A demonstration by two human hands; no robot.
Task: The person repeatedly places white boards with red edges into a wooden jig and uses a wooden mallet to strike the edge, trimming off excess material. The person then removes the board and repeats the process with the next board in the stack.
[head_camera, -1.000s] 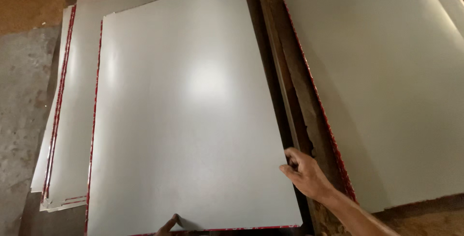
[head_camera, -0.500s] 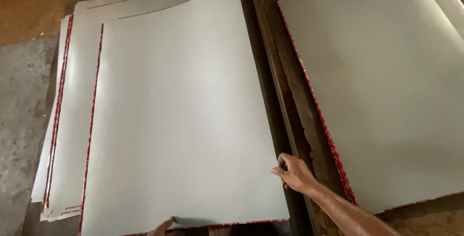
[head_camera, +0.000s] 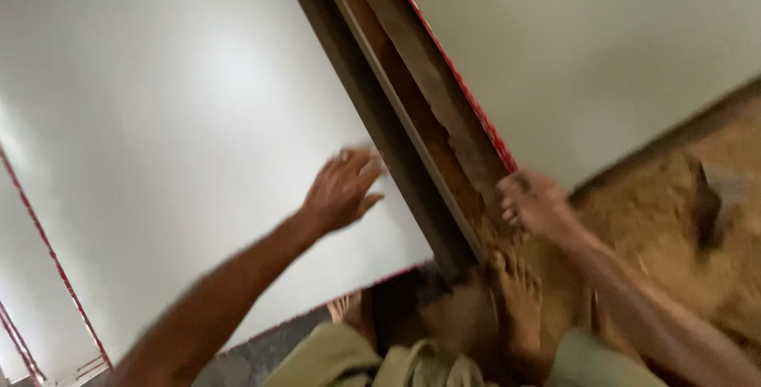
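Observation:
The view is blurred and tilted. My left hand (head_camera: 342, 187) hovers with fingers spread over the near right corner of a large pale grey sheet (head_camera: 174, 125) that tops a stack with red edges (head_camera: 47, 252). My right hand (head_camera: 535, 203) reaches to the near corner of a second stack of grey sheets (head_camera: 587, 46) on the right, touching its red-edged border; whether it grips anything is unclear. My bare feet (head_camera: 515, 300) and olive trouser legs (head_camera: 357, 359) show at the bottom.
A dark wooden beam (head_camera: 396, 102) runs diagonally between the two stacks. Brown dusty ground (head_camera: 674, 221) lies at the right, with grey floor (head_camera: 261, 347) by the near edge of the left stack.
The camera has swung down and much closer. My left hand has come up over the sheet, open. My right hand has moved from the left stack's edge to the right stack's corner.

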